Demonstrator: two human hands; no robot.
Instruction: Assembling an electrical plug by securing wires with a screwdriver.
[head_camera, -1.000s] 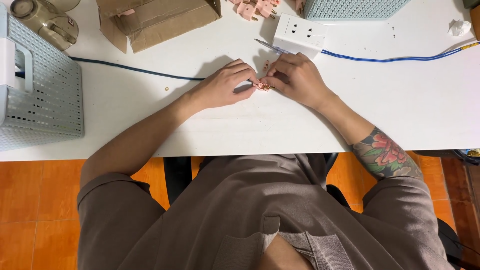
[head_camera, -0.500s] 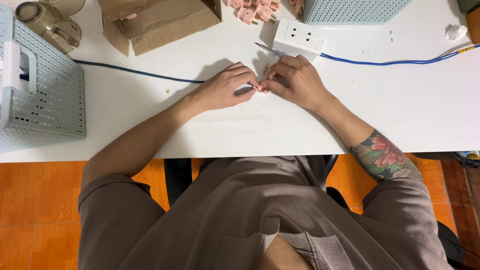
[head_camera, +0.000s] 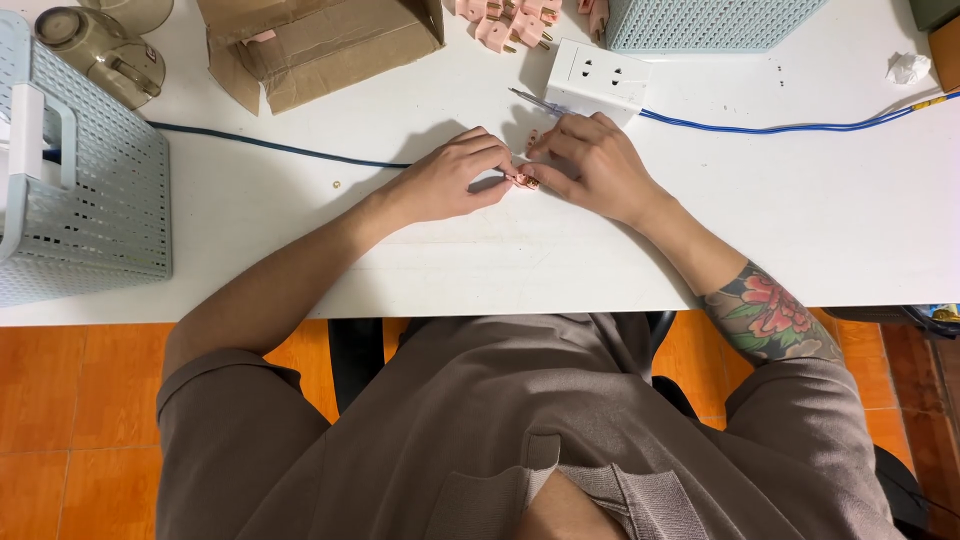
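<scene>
My left hand (head_camera: 448, 180) and my right hand (head_camera: 592, 165) meet over the white table (head_camera: 300, 230), fingertips pinched together on a small pink plug part (head_camera: 526, 181) with brass bits. My right hand also holds a thin screwdriver (head_camera: 530, 100), whose shaft points up-left past the fingers. A dark blue cable (head_camera: 270, 148) runs from the left to my left hand. Just behind the hands lies a white power socket block (head_camera: 598, 74).
A pale blue perforated basket (head_camera: 90, 215) stands at the left edge, another (head_camera: 700, 22) at the top. A cardboard box (head_camera: 320, 45), a glass jar (head_camera: 100, 55), several pink plugs (head_camera: 505, 20) and a blue cord (head_camera: 800, 127) lie at the back.
Both hands stay pinched on the small pink part; the fingers shift only slightly. The view has drifted a little.
</scene>
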